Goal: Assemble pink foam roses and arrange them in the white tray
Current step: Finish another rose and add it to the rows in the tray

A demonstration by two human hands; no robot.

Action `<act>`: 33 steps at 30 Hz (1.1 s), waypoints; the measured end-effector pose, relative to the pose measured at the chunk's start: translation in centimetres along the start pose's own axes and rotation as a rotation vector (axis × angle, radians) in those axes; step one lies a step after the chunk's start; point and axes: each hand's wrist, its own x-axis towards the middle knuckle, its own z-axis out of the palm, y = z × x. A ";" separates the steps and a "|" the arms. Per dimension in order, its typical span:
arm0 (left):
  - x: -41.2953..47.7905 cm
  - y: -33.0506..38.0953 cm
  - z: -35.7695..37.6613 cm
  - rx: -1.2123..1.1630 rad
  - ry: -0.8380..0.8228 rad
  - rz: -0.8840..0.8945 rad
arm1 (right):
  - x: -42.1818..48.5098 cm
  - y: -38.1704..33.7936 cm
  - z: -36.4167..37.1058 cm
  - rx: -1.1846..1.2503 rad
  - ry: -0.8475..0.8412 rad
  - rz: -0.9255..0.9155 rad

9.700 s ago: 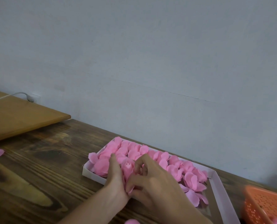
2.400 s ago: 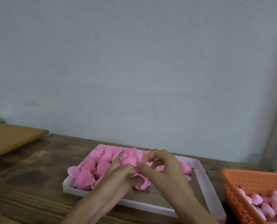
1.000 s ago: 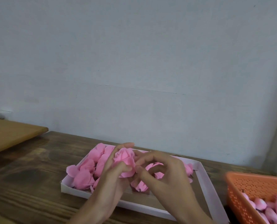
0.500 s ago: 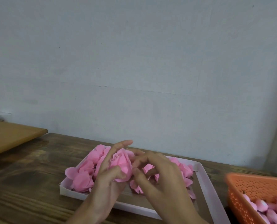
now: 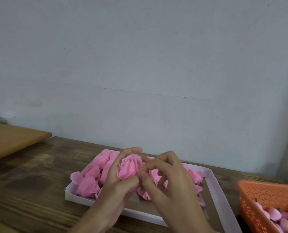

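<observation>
Rose (image 5: 129,169) cupped in left hand (image 5: 117,186) grip; right hand (image 5: 171,182) pinches its edge.

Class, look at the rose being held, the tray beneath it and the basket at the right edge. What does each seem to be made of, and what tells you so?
Pink rose: likely soft foam, matt; its thin petals curl without any shine.
White tray: probably card, matt; its walls are thin, flat and look folded.
Orange basket: plastic, slightly glossy; its wall is a moulded grid of small holes.
</observation>
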 end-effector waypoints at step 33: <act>0.4 -1.0 0.3 -0.502 -0.280 -0.401 | 2.4 2.5 -3.7 -0.109 -0.344 -0.185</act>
